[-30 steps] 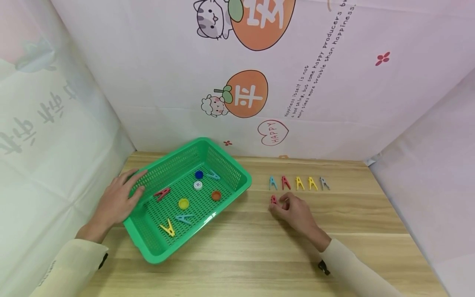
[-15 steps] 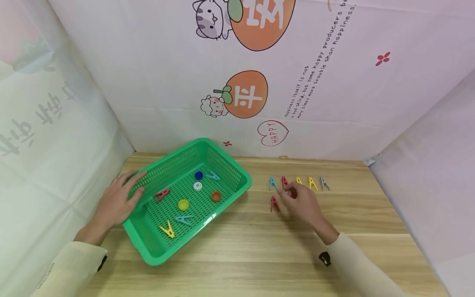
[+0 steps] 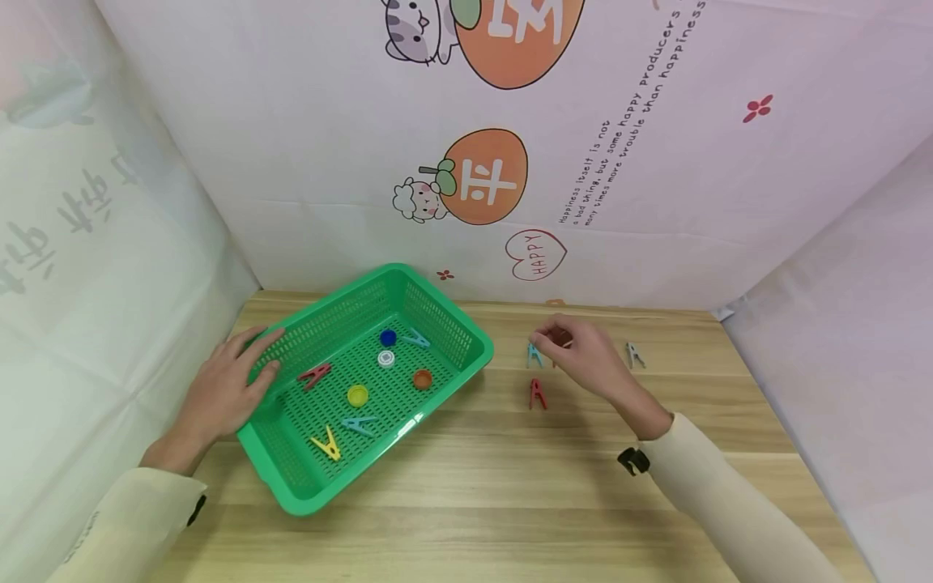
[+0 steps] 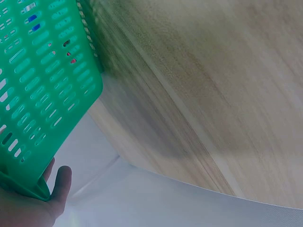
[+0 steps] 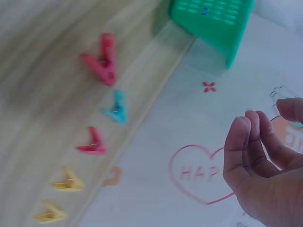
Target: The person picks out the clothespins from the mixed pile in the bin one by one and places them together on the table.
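On the table (image 3: 474,494): one blue clip (image 3: 534,355), near your right hand (image 3: 589,354), apart from it; one red clip (image 3: 537,394), nearer you; one grey clip (image 3: 635,355), to the hand's right; two yellow clips (image 5: 69,181) and a second red clip (image 5: 94,143), largely hidden by that hand in the head view. Right hand: unladen, fingers loosely bent, height hard to judge. Green basket (image 3: 481,346): rim gripped by your left hand (image 3: 222,394).
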A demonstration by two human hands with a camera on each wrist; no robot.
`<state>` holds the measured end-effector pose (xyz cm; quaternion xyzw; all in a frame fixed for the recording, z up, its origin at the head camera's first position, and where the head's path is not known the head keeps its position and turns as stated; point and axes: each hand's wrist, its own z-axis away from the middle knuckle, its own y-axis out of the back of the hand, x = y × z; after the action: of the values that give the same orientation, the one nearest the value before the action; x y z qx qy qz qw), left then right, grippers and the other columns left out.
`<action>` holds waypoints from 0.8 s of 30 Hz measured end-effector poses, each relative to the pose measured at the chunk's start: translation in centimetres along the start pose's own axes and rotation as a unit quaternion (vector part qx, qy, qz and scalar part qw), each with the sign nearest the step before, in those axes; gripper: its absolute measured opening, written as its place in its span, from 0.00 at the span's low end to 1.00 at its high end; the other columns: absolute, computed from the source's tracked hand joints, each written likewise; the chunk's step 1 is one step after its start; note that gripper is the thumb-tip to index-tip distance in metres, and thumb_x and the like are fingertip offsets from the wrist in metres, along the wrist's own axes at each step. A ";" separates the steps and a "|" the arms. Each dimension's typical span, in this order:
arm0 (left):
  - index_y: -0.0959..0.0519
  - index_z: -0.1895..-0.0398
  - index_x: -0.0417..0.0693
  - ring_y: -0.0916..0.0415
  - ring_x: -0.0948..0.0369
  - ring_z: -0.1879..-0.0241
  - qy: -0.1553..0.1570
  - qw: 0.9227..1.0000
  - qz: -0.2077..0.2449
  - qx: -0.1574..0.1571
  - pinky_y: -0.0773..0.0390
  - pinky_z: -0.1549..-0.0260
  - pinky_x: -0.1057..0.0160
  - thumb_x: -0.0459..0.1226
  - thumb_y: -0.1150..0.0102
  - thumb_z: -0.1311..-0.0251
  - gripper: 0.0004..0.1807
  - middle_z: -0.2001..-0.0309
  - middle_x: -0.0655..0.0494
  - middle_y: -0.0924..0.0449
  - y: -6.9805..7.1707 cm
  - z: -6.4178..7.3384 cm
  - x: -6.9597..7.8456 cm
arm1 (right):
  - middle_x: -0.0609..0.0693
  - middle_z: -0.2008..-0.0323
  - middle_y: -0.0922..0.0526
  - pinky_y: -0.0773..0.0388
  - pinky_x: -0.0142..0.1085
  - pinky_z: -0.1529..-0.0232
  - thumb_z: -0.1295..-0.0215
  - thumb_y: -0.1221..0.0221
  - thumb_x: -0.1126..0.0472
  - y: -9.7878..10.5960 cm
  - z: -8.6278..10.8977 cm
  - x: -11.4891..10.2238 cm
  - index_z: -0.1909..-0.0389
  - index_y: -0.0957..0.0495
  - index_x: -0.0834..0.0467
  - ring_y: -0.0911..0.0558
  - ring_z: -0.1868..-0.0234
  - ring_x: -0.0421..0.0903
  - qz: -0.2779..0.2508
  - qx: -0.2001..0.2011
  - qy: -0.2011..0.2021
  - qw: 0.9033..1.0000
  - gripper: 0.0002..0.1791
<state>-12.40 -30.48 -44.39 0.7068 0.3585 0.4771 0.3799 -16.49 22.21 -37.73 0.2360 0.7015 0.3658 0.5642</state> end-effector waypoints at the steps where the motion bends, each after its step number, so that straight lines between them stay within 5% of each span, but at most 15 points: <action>1: 0.31 0.18 0.45 0.35 0.28 0.28 0.000 1.000 0.000 0.000 0.31 0.38 0.22 0.42 0.48 0.16 0.28 0.21 0.31 0.36 0.0 0.0 0.0 | 0.49 0.60 0.10 0.16 0.41 0.58 0.19 0.37 0.48 0.1 -0.3 -0.5 0.49 0.13 0.55 0.13 0.58 0.47 0.000 -0.007 0.003 1.000 0.15; 11: 0.31 0.18 0.45 0.35 0.28 0.28 0.000 1.000 0.000 0.002 0.31 0.37 0.22 0.42 0.47 0.17 0.28 0.21 0.32 0.36 -0.1 -0.1 -0.1 | 0.45 0.62 0.10 0.14 0.42 0.52 0.21 0.35 0.53 0.4 -3.4 -6.5 0.55 0.11 0.53 0.14 0.58 0.44 0.006 -0.069 0.087 0.994 0.08; 24: 0.32 0.18 0.46 0.34 0.30 0.29 -0.006 1.000 0.000 0.006 0.31 0.36 0.25 0.41 0.47 0.17 0.29 0.21 0.32 0.36 -0.2 -0.2 -0.6 | 0.47 0.60 0.11 0.14 0.40 0.50 0.21 0.36 0.54 -0.9 -6.9 -11.6 0.54 0.12 0.54 0.15 0.57 0.44 -0.012 -0.111 0.152 0.982 0.09</action>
<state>-12.78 -30.84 -44.78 0.7116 0.3593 0.4709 0.3780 -20.14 11.33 -30.54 0.1054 0.7369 0.4664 0.4778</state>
